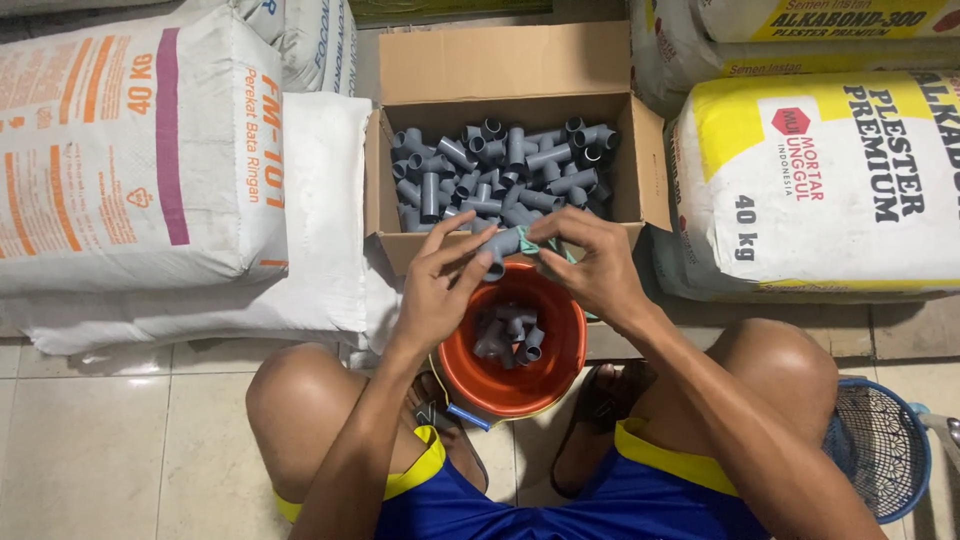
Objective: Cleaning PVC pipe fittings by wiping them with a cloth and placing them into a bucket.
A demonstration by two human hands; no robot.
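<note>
lying crosswise, grey pipe tee [500, 246]

One open cardboard box [400, 200] holds a heap of grey pipe fittings [500, 175], too many and too tangled to count. One orange bucket [565, 350] holds about six more fittings [508, 335]. One fitting [500, 245] sits between two hands. At least five large sacks [130, 150] lie around. One blue mesh basket [885, 445] stands at the right.

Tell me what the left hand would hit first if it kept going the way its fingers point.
The left hand points up and away, already touching the grey pipe fitting. Beyond that, probably the cardboard box front wall, though depth is hard to judge.
</note>
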